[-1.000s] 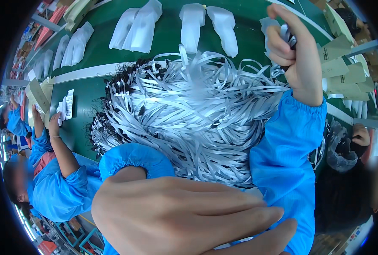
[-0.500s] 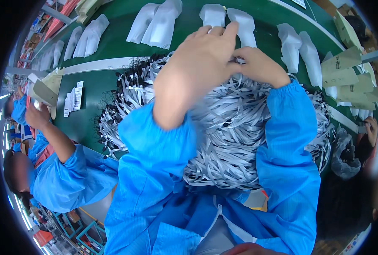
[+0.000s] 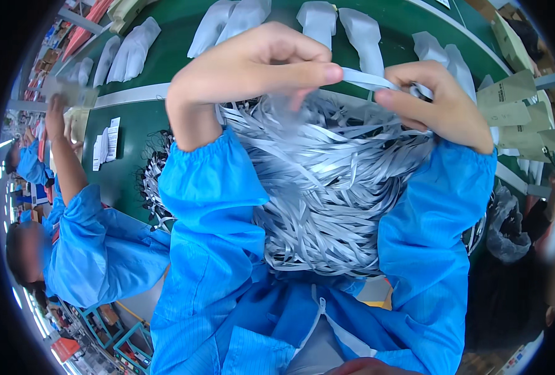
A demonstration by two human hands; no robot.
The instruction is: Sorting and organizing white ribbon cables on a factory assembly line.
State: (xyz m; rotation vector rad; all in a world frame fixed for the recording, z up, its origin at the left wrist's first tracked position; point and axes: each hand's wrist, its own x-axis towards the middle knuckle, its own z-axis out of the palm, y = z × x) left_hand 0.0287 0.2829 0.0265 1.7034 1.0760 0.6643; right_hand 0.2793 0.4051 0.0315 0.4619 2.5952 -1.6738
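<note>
A flat, pale grey strap (image 3: 366,79) is stretched between my two hands, above the far part of a large pile. My left hand (image 3: 255,67) pinches one stretch of it between thumb and fingertips. The fingers of my right hand (image 3: 445,105) are closed round the other part, where the strap curls into a loop. Beneath my hands lies the pile of grey-white straps (image 3: 327,212), heaped and tangled, with thin black cords (image 3: 155,169) showing along its left side. Some straps under my left hand are blurred.
Several white foam sleeves (image 3: 361,40) lie along the green table (image 3: 127,109) beyond a pale rail. Folded cards (image 3: 105,147) lie to the left. Beige cartons (image 3: 511,112) and a clear bag (image 3: 507,225) are at the right. Co-workers (image 3: 102,244) sit on both sides.
My hands have moved apart, the left one leftward and the right one rightward, and the strap now shows stretched between them. The co-worker on the left has raised an arm.
</note>
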